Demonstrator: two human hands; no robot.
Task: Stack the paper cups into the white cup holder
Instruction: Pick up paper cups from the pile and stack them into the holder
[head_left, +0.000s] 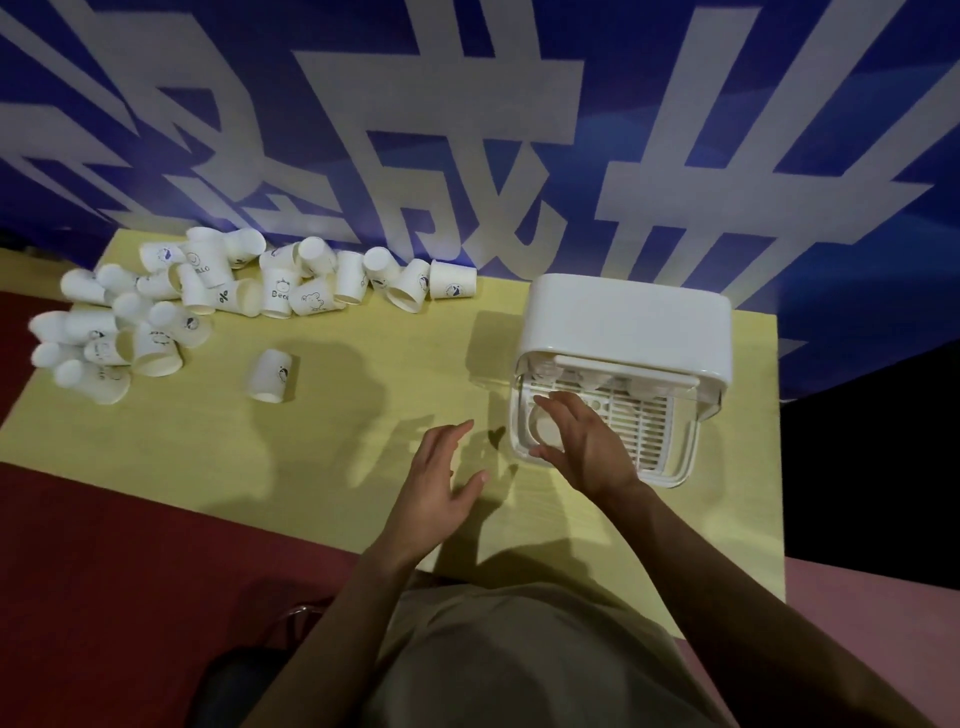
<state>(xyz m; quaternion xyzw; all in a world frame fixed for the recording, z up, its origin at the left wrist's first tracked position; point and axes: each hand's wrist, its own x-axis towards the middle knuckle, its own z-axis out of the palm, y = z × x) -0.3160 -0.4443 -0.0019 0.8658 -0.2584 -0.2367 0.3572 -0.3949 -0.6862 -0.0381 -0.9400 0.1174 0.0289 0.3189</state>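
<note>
While the blue banner with white characters (467, 130) fills the background, the yellow table (311, 467) carries all task items, its near edge running diagonally above red flooring (104, 571). At far right stands the white cup holder (623, 322), a rounded box whose slatted tray (649, 431) projects toward the person; several upturned cups (592, 378) show under the box's front lip, and one cup (543, 428) sits at the tray's left end. A heap of printed paper cups (171, 306), most tipped on their sides, spreads along the far-left edge. One lone cup (271, 375) lies apart, between heap and holder, with open tabletop all round it. The right hand (582, 441) hovers at the tray's left end, fingers spread and gently curved about that cup; whether they touch it cannot be told. The left hand (439, 483) is above bare table just left of the tray, fingers straight and loosely spread, holding nothing.
</note>
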